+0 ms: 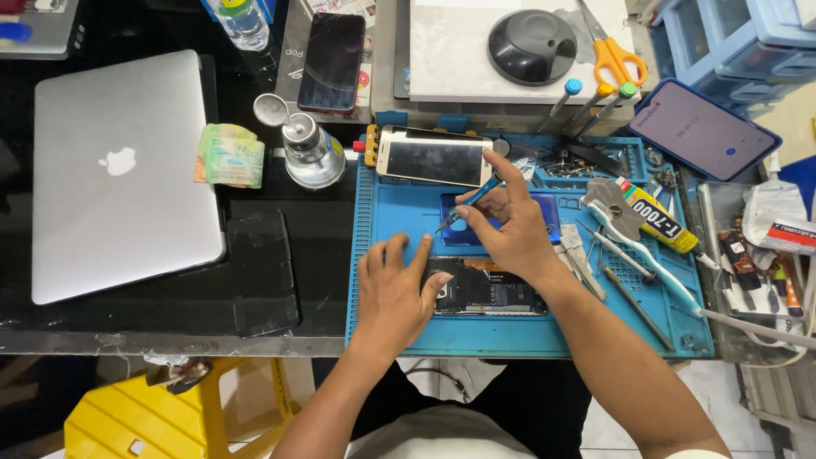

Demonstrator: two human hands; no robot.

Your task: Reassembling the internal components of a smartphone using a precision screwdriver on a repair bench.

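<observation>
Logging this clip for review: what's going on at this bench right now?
A person works at a blue repair mat. The left hand rests flat on the mat, thumb touching an opened phone with its insides showing. The right hand holds a small blue-handled screwdriver, tip lifted above the mat. A detached screen lies at the mat's top edge, with a closed laptop to the left.

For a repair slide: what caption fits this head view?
Right hand holds a screwdriver over a blue mat; left hand rests beside an opened phone.
</observation>
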